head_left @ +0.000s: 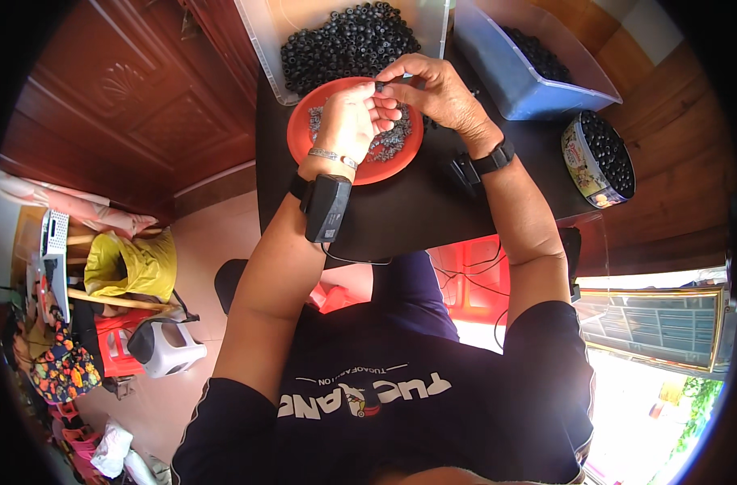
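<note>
Over a round orange-red plate (302,145), my two hands meet at a small black part (380,86). My left hand (352,121) is palm up with its fingers curled in, and its thumb and forefinger are closed on the part. From the right, my right hand (437,90) pinches the same part between thumb and forefinger. Many small grey, metallic-looking pieces (391,144) lie in the plate, partly hidden under my left hand. Just behind the plate, a clear plastic bin (265,48) holds a heap of small black ring-shaped parts (344,47).
A bluish plastic bin (518,89) with black parts stands at the back right of the dark table (385,218). Nearer, a round printed tub (580,166) is full of black pieces. Loose cables (465,271) hang below the table's front edge. A yellow bag (134,267) is at left.
</note>
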`<state>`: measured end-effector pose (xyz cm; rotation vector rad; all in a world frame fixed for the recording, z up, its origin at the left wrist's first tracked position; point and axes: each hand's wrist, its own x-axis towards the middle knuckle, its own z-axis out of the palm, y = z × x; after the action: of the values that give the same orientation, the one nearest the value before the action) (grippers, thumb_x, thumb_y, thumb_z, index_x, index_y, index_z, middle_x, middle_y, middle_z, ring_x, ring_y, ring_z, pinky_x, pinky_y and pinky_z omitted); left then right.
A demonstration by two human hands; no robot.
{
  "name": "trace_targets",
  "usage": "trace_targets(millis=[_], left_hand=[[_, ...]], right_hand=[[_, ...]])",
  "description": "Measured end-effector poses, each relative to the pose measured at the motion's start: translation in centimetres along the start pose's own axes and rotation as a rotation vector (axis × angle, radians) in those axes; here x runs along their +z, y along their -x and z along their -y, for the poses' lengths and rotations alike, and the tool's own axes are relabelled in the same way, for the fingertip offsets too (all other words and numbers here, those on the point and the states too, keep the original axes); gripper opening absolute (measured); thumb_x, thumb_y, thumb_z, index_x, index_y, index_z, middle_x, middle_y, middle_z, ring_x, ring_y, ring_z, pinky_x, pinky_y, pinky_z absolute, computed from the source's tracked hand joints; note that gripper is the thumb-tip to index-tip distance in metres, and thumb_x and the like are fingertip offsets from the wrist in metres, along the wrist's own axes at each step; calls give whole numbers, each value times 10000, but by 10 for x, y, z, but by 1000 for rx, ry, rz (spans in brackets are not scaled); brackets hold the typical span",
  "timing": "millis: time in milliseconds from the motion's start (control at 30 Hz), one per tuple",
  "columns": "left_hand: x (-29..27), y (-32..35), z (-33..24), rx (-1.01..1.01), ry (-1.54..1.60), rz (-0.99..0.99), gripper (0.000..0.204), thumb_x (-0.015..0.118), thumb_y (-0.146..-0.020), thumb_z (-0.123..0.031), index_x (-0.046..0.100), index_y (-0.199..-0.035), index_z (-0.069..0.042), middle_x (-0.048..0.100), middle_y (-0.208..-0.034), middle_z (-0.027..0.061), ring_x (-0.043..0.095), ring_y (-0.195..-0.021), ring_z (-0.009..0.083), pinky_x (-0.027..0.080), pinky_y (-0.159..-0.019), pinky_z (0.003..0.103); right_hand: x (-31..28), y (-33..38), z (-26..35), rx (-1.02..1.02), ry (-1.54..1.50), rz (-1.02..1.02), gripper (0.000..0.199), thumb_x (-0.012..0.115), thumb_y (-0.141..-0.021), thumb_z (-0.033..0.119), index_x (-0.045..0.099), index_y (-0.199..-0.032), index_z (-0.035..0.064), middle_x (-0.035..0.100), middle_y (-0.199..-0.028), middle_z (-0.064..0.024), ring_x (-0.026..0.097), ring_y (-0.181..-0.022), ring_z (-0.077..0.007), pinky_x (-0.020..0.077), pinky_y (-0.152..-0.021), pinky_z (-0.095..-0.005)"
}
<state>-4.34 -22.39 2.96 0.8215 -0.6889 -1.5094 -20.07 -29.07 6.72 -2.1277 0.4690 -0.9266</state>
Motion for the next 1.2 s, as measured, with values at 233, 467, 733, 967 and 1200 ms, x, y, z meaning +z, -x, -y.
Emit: trace_targets(millis=[233,467,733,967,1200], left_hand=[[6,0,1,4,65,-91,259,461,-908,-233,558,-928,7,613,-838,118,597,-704,222,464,-630,319],[3,0,-1,-20,68,-11,283,462,-914,-266,573,-890,-6,618,-840,119,597,-723,229,455,-658,328],[-4,-1,-4,-32,95,232,302,488,-905,-303,575,-891,-14,610,-856,108,596,-771,235,454,-699,331],[1,-2,-2,93,103,184,286,496,-896,-290,580,-885,-16,607,-831,93,596,-744,219,456,-677,318],[1,1,-6,97,-28,135,261,509,-885,-279,582,-885,-29,612,-822,80,598,-731,204,466,-668,311]], right_hand=[[5,0,2,-115,254,-26,180,715,-763,103,673,-929,51,670,-914,-63,657,-839,-168,527,-748,-282],[0,0,-7,40,-135,40,148,656,-849,109,657,-964,16,662,-904,-39,627,-858,-107,508,-781,-259],[-9,-1,-10,23,-351,136,198,614,-891,146,657,-1036,18,630,-965,-41,588,-917,-131,461,-862,-277],[-5,-2,-9,2,-315,54,195,640,-871,137,662,-1025,19,632,-977,-40,591,-919,-125,467,-858,-277],[-4,-1,-3,1,-232,10,156,657,-854,104,664,-983,15,633,-968,-44,598,-918,-125,478,-843,-269]])
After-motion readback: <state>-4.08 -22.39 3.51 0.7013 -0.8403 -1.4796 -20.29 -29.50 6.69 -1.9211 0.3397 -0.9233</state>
